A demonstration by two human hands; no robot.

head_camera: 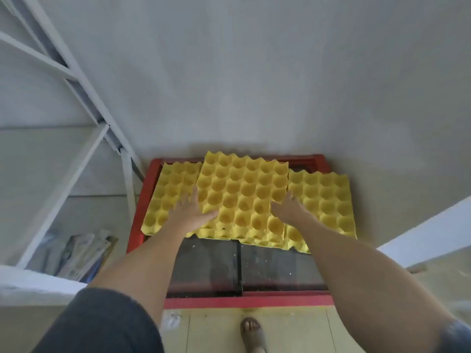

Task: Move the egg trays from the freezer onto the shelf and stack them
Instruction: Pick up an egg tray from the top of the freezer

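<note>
Three yellow egg trays lie on top of the red-framed freezer (244,301) against the wall. The middle egg tray (242,194) sits highest and overlaps the left egg tray (168,197) and the right egg tray (326,200). My left hand (191,212) is at the middle tray's left edge, thumb on top and fingers running beneath the edge. My right hand (289,208) holds its right edge the same way. More yellow tray edges stick out below its front. The white metal shelf (76,72) stands to the left.
The freezer's dark glass sliding lids (211,266) are shut in front of the trays. Folded bags or papers (81,253) lie low on the shelf. A white ledge (433,233) juts in at the right. My sandalled foot (252,332) stands on the floor.
</note>
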